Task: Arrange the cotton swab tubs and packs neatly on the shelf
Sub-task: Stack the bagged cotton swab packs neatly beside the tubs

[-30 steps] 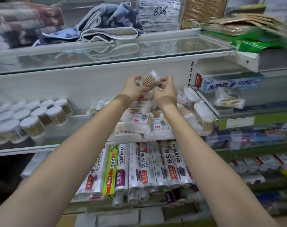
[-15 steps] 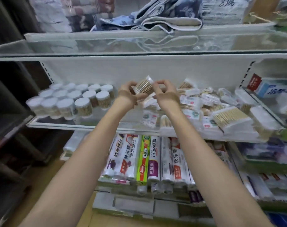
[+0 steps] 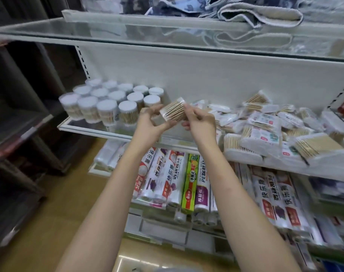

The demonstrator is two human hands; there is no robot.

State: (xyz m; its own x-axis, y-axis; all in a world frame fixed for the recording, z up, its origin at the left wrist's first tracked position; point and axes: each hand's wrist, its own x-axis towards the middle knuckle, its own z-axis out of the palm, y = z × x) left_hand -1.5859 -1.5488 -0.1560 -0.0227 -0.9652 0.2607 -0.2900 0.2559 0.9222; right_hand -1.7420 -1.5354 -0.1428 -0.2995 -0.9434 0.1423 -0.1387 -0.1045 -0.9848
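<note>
A clear tub of wooden cotton swabs lies on its side between both hands, held in the air over the glass shelf. My left hand grips its left end and underside. My right hand pinches its right end. Just left of the hands, several upright swab tubs with white lids stand in rows on the shelf. To the right, a loose heap of cotton swab packs covers the shelf.
A glass shelf above carries folded towels. Below the swab shelf lie rolls of plastic wrap and bags. A dark shelving unit stands to the left. Wooden floor shows at the bottom left.
The view has swung left, bringing the rows of upright tubs closer to the hands. Both hands still hold the same tub, now carried left and nearer to those rows.
</note>
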